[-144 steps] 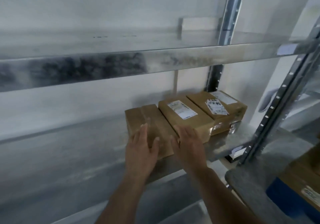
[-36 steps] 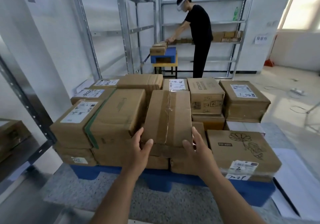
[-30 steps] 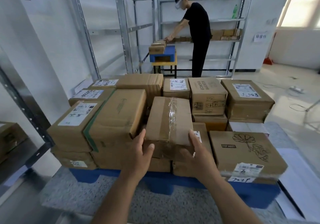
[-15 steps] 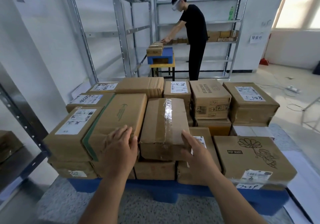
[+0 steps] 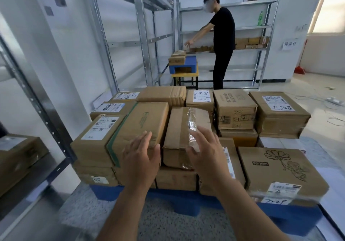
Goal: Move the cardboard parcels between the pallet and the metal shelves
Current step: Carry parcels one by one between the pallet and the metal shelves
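Observation:
A blue pallet [image 5: 168, 198] in front of me carries several stacked cardboard parcels. A narrow taped parcel [image 5: 183, 128] lies on top at the middle. My left hand [image 5: 140, 158] hovers with spread fingers over the front corner of the green-taped parcel [image 5: 141, 126] to its left. My right hand [image 5: 206, 153] is spread over the taped parcel's front right corner. Neither hand grips anything. A parcel with a flower drawing [image 5: 280, 168] sits at the front right.
A metal shelf [image 5: 33, 168] at my left holds a parcel [image 5: 16, 158]. A person in black [image 5: 222, 41] stands at the far shelves [image 5: 261, 48] by a blue crate on a yellow stool [image 5: 183, 67]. Cables lie on the floor at right.
I turned from the shelf to the pallet. Both hands held the narrow taped parcel's sides, set it down among the stack, then let go and spread open above it.

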The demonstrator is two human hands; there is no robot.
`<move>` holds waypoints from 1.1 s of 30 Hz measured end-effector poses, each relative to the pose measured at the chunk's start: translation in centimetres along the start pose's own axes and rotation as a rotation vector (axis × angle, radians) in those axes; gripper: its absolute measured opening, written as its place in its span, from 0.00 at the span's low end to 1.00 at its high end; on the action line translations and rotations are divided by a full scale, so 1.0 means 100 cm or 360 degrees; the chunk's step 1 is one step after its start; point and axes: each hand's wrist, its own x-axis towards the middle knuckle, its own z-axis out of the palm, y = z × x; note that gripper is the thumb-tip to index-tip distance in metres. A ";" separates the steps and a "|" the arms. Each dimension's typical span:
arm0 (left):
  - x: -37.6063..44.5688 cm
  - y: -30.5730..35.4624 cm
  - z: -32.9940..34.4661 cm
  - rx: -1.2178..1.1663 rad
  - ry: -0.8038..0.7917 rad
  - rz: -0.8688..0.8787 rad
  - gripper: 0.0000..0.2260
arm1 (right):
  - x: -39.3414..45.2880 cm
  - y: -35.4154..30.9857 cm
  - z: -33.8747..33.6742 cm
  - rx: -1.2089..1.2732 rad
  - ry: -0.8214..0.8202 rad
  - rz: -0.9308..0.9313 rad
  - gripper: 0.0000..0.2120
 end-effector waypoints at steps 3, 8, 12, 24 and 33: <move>-0.016 0.002 -0.016 0.0030 0.0022 0.0007 0.30 | -0.005 -0.024 0.003 0.0051 -0.0010 -0.0112 0.18; -0.046 -0.007 -0.042 0.0090 0.0017 -0.0085 0.28 | -0.026 -0.059 0.012 0.0094 -0.0041 -0.0244 0.16; -0.074 -0.023 -0.065 0.0312 0.0013 -0.0210 0.25 | -0.045 -0.083 0.020 0.0059 -0.0217 -0.0320 0.20; -0.139 -0.089 -0.132 0.0552 0.0162 -0.0621 0.25 | -0.079 -0.183 0.063 0.0250 -0.0506 -0.0586 0.21; -0.154 -0.192 -0.216 0.0616 0.0479 -0.0812 0.23 | -0.079 -0.310 0.146 0.0375 -0.0697 -0.0882 0.21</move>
